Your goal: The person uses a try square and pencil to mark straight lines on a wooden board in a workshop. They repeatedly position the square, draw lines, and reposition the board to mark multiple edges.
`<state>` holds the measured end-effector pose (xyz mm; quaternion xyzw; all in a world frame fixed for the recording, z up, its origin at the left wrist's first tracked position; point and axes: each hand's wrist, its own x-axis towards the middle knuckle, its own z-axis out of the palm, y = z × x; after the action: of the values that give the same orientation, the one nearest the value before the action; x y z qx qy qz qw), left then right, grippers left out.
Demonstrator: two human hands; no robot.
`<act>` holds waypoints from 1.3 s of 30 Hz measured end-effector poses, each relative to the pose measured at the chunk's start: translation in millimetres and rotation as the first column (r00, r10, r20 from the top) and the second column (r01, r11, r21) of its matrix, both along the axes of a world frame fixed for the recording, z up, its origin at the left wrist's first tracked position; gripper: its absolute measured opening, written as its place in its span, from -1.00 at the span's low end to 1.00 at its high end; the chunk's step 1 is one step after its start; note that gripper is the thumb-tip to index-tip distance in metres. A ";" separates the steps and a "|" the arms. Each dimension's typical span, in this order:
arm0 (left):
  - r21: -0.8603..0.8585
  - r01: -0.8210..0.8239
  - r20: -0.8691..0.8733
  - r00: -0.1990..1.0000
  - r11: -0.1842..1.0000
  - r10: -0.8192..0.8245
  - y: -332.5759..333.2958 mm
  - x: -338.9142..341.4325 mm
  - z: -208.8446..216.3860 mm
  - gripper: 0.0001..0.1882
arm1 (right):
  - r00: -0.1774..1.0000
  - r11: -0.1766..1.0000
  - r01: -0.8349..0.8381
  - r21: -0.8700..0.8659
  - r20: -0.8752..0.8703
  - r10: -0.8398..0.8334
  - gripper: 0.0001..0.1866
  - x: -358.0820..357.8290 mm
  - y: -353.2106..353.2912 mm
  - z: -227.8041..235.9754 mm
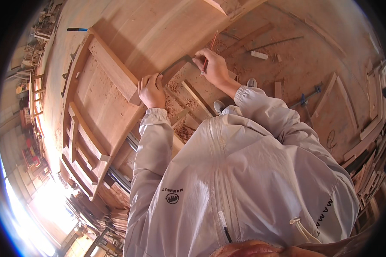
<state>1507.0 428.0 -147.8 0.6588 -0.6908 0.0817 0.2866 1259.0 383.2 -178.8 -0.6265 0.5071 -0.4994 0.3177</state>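
A dark, flat strip [175,65] spans the gap between my two hands at the near edge of the wooden worktop [158,40]. My left hand [152,91] has its fingers curled at the strip's left end, beside the end of a thick wooden board [113,68]; its thumb is hidden. My right hand [215,68] is closed around a slim red pencil [206,64], with its fingertips against the strip's right end. Whether the strip is a ruler or part of a square, I cannot tell.
Curved wooden frame pieces [83,128] lie on the worktop to the left, near a blue-and-black pen [77,29]. Wood shavings [186,128], offcuts and a white block [259,55] lie on the floor. A blue clamp [304,100] and stacked timber [369,141] are at right.
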 end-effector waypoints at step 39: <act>-0.065 0.109 -0.040 0.993 0.992 -0.112 -41.2 -60.4 -7.6 -0.80 | 0.918 0.921 -0.252 -0.298 -0.376 0.129 -0.78 -55.8 -39.1 3.4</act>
<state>1446.7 386.8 -155.4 0.6118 -0.7169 0.0728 0.3263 1203.2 344.1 -175.4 -0.7973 0.3970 -0.4265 0.1574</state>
